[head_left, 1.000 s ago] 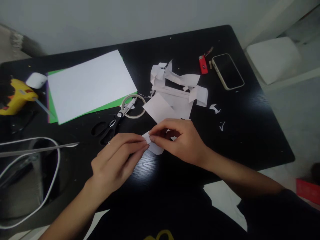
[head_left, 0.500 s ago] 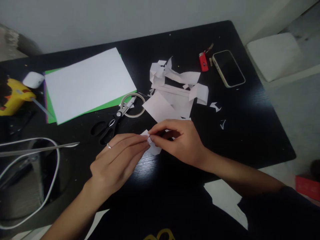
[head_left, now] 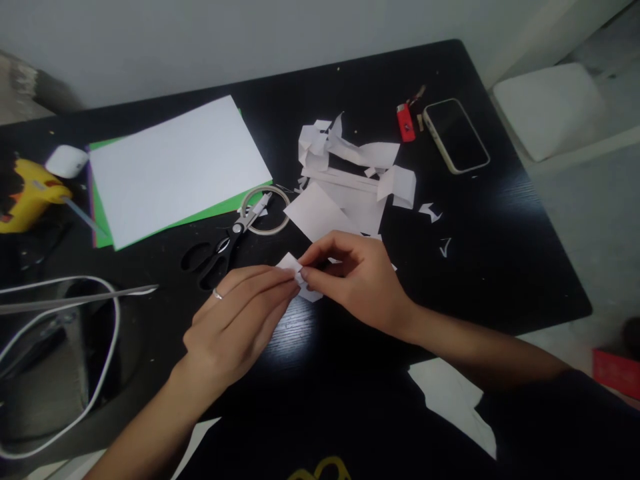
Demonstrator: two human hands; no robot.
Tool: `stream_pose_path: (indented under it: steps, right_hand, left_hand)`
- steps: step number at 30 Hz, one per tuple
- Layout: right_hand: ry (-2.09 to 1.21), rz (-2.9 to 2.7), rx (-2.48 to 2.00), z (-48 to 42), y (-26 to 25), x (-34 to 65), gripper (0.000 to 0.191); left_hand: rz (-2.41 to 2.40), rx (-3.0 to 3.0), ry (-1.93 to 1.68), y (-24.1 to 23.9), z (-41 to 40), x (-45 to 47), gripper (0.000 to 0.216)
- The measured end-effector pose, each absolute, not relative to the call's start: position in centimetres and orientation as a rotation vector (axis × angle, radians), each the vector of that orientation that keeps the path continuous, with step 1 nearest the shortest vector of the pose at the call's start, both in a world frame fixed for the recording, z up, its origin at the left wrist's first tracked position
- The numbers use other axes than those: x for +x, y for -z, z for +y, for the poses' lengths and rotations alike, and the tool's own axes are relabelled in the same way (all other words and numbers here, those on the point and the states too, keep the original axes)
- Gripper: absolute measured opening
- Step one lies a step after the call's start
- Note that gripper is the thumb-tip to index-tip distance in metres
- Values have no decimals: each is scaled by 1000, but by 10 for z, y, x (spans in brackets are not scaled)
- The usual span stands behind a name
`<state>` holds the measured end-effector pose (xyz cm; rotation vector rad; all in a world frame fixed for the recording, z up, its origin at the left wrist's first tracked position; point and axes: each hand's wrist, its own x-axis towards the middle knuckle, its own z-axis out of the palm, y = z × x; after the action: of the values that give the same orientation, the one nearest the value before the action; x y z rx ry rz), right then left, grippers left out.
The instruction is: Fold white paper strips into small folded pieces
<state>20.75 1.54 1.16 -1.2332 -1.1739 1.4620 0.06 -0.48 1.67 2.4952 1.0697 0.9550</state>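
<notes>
A small folded piece of white paper [head_left: 290,261] is held between my two hands above the near part of the black table. My left hand [head_left: 240,313], with a ring on one finger, closes on its left side; the fingertips hide part of it. My right hand [head_left: 357,283] pinches the paper's right edge between thumb and index finger. Just beyond lie white paper offcuts [head_left: 317,212], some flat and some folded or curled. Black-handled scissors [head_left: 230,243] rest left of the hands, their blades across a roll of tape [head_left: 276,231].
White sheets [head_left: 175,167] lie over green paper [head_left: 220,208] at the back left. Beside them are a yellow glue gun [head_left: 35,193] and a white case [head_left: 67,161]. A red lighter [head_left: 405,123] and a phone [head_left: 456,137] are at the back right. A white cable [head_left: 113,353] loops at the left.
The small paper has tilted slightly, with more of its upper corner showing above my left fingertips. My right hand has shifted a little up; both hands keep hold of the paper.
</notes>
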Motion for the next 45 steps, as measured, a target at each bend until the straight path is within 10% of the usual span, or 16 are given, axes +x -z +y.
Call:
stream_pose_path:
  steps: [45]
  right_hand:
    - [-1550, -1039, -1172, 18, -4, 202, 12]
  left_hand:
    - [1113, 2452, -995, -18, -7, 4, 34]
